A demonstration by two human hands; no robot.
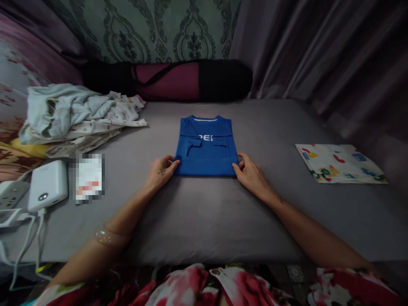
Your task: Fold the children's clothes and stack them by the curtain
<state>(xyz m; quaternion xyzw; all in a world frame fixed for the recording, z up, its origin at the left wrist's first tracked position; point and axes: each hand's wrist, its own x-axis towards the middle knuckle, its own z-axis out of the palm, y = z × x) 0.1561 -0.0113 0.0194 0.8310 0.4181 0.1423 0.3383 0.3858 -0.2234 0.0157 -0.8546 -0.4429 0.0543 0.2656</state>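
Here on the grey sheet (267, 225) lies the folded blue shirt (208, 163) — by its look light, soft and apt to slump open — with the left hand (161, 171) and right hand (252, 173) each pinching a near corner, a sensible hold for keeping those layers together.

Remotely, I registered the shirt (206, 159) as smooth, matt cloth. The sheet (204, 212) was matt, lightly creased fabric; the power bank (49, 180) was smooth, slightly glossy plastic.
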